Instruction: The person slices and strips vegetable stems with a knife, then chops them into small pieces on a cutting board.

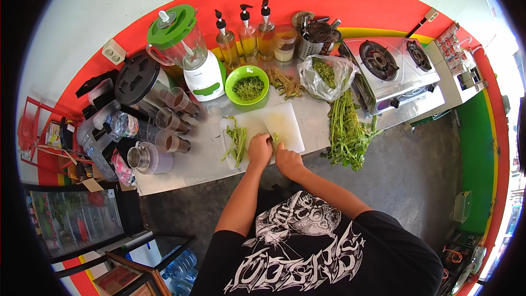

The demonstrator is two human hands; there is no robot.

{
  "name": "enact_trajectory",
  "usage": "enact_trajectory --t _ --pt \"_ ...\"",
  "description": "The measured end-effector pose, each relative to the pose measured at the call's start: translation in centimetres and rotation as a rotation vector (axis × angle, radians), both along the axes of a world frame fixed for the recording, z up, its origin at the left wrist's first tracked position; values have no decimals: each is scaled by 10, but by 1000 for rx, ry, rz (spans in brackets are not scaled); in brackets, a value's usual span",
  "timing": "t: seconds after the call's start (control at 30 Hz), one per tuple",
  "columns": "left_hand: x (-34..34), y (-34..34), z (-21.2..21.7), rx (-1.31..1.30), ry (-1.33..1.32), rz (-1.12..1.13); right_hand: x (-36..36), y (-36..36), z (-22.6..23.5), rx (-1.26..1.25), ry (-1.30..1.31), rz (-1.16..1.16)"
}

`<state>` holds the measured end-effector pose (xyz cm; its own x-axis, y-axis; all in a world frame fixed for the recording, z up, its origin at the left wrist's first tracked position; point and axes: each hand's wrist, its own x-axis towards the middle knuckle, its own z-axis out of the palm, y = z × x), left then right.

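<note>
The metal tabletop (211, 152) carries a jar (161, 160), three cups (173, 121) and a blender (201, 79) on the left, three pump bottles (248, 41) along the far side, a green bowl (249, 70) with roots (285, 81) to its right, a white board (289, 121) nearer, and a bag (312, 85), leafy bunch (348, 131) and stove (395, 77) on the right.

Black short-sleeved T-shirt (383, 252), white graphic print (298, 219)

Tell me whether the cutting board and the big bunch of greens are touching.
Apart: the head view shows a strip of metal table between the cutting board and the greens.
</note>
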<state>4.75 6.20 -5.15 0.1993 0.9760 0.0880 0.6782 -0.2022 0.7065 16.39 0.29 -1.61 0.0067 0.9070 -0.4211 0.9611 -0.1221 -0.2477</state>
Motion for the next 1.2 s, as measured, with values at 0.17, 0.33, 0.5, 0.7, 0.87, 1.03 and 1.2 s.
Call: enact_trajectory --t 0.17,0.33,0.5,0.7,0.87,1.03,1.2 --pt "1 0 2 59 -38 -4 3 5 0 64 29 16" --pt "3 -5 0 16 31 61 0 -6 -1 33 21 -14" --pt "-3 -9 -6 49 9 15 3 3 3 36 44 14" --pt "2 -3 0 12 25 26 1 -1 -3 36 27 -21" --pt "-1 -3 -3 1 45 44 1 1 3 50 28 44" --pt "1 -7 0 63 -6 37 -2 -2 1 14 49 -33" --pt "-5 -10 -5 49 10 14 -1 -3 7 21 26 38"
